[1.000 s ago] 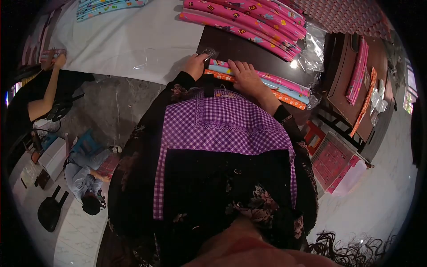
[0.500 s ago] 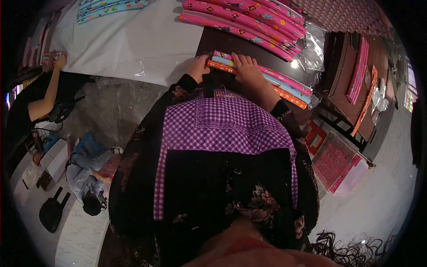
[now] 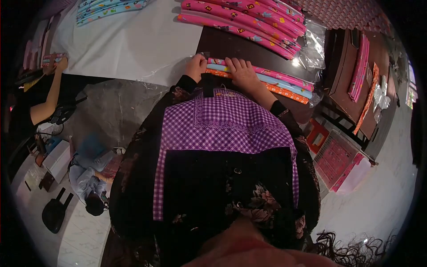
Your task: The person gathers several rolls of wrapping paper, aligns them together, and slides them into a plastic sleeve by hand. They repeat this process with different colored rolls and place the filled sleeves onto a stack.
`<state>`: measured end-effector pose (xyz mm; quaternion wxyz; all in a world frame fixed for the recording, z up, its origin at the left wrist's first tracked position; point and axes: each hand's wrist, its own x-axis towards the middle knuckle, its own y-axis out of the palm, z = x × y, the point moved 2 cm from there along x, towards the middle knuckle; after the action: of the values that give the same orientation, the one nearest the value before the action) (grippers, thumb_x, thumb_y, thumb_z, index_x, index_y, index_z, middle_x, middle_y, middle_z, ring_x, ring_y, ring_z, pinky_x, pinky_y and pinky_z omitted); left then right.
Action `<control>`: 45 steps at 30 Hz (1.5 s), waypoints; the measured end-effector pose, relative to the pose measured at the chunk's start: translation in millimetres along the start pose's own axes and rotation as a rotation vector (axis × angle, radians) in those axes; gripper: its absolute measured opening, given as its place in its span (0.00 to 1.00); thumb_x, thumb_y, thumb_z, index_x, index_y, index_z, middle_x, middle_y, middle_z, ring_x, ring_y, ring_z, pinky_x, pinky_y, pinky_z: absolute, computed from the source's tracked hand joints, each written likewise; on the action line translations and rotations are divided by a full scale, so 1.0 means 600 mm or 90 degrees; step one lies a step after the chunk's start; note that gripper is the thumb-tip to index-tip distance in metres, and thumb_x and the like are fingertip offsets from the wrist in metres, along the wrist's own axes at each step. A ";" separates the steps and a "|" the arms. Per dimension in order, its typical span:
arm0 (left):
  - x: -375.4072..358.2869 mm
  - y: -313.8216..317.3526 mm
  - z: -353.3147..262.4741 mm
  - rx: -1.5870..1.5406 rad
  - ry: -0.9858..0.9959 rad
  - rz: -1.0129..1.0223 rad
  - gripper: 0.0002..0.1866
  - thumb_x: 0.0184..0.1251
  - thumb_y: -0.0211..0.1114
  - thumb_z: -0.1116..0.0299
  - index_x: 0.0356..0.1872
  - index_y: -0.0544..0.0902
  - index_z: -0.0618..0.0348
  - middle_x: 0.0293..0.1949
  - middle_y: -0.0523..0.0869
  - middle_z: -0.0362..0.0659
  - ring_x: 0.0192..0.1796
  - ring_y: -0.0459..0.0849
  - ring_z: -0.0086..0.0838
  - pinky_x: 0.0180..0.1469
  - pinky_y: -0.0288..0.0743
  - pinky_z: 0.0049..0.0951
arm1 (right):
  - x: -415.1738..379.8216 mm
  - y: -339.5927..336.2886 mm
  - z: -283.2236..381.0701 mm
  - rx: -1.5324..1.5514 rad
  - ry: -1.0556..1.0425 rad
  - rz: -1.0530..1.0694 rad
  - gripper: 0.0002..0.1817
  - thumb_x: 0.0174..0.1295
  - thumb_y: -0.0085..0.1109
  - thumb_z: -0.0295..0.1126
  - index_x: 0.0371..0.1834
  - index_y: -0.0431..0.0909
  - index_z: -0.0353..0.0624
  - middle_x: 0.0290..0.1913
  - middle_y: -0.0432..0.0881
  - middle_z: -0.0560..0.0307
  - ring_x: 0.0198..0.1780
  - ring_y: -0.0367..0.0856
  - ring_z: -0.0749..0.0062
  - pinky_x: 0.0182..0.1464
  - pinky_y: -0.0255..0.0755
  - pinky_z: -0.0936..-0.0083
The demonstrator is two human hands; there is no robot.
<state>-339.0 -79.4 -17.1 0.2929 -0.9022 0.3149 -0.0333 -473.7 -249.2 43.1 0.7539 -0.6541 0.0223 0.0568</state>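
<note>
1. 3 long, glossy patterned rolls, pink, pale blue and orange, lie side by side at upper centre, by the dark brown tabletop.
2. The bare left hand curls at their left ends; I cannot tell whether it grips.
3. The bare right hand lies across them, fingers slightly parted, underside hidden.
4. Since 0.5 s ago, their left ends have dropped lower in the frame; both hands seem to be adjusting how they lie.

Clear plastic: bright glare, right of the fingers
Blue stool: blurred, left below them
Outer edges: dark, strongly curved
</note>
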 end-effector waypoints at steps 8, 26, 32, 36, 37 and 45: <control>0.001 0.000 -0.003 0.023 0.141 0.006 0.04 0.64 0.60 0.71 0.34 0.75 0.59 0.39 0.76 0.49 0.36 0.77 0.45 0.34 0.71 0.41 | -0.004 0.001 -0.002 0.010 -0.013 -0.002 0.44 0.44 0.64 0.33 0.69 0.58 0.40 0.59 0.69 0.48 0.56 0.70 0.57 0.57 0.65 0.63; 0.072 0.030 -0.213 0.283 0.314 0.189 0.04 0.61 0.58 0.74 0.33 0.75 0.64 0.42 0.73 0.53 0.37 0.83 0.50 0.38 0.79 0.44 | -0.047 -0.056 -0.052 -0.032 0.111 -0.096 0.35 0.52 0.60 0.34 0.66 0.62 0.41 0.54 0.72 0.51 0.51 0.73 0.59 0.50 0.68 0.63; 0.029 0.052 -0.196 0.248 0.286 0.154 0.08 0.65 0.58 0.74 0.28 0.71 0.64 0.38 0.70 0.50 0.37 0.79 0.48 0.36 0.77 0.44 | -0.055 -0.019 -0.037 0.042 0.138 -0.021 0.34 0.56 0.59 0.36 0.68 0.60 0.43 0.59 0.71 0.49 0.57 0.71 0.56 0.57 0.65 0.61; 0.009 0.048 -0.166 0.281 0.292 0.225 0.05 0.66 0.58 0.74 0.35 0.74 0.65 0.42 0.72 0.50 0.41 0.80 0.47 0.40 0.78 0.42 | -0.050 0.000 -0.028 0.077 0.135 -0.026 0.34 0.57 0.58 0.35 0.68 0.61 0.43 0.58 0.72 0.49 0.56 0.72 0.56 0.56 0.66 0.60; 0.003 0.044 -0.155 0.216 0.299 0.234 0.06 0.67 0.57 0.74 0.41 0.75 0.66 0.45 0.73 0.50 0.44 0.80 0.46 0.43 0.78 0.41 | -0.048 0.005 -0.026 0.075 0.130 -0.020 0.34 0.57 0.58 0.35 0.68 0.61 0.42 0.58 0.72 0.49 0.55 0.72 0.56 0.55 0.67 0.60; -0.044 -0.060 -0.046 0.128 0.289 0.022 0.25 0.61 0.64 0.64 0.59 0.73 0.62 0.61 0.72 0.51 0.60 0.72 0.48 0.60 0.66 0.44 | -0.029 0.013 -0.018 0.045 0.130 -0.016 0.35 0.53 0.58 0.32 0.67 0.60 0.40 0.56 0.72 0.47 0.53 0.73 0.55 0.52 0.68 0.60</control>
<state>-347.0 -55.4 28.9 0.3034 -0.8324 0.3831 -0.2613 -491.5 -260.0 35.8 0.7711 -0.6296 0.0928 -0.0207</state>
